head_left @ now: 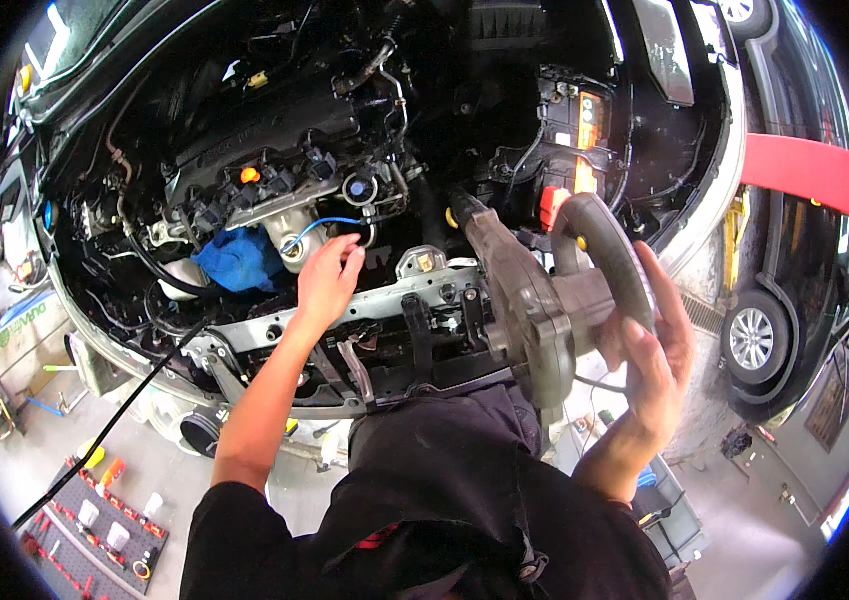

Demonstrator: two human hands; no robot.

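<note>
Grey blower (530,290): over right end of silver crossbar (375,304), hiding it; right hand (657,368) wrapped round handle. Left hand (328,284): above crossbar, fingers loosely bent beside blue tube (333,220); whether gripping, cannot tell. Beyond crossbar: blue cloth (237,262), left; engine cover (270,135), faint lettering; battery (563,115), right, orange-labelled.

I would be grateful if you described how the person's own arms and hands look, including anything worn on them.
The left hand and right hand are bare, with no gloves. Short black sleeves leave the forearms uncovered. No watch or bracelet shows, and I see no markings on the arms.
</note>
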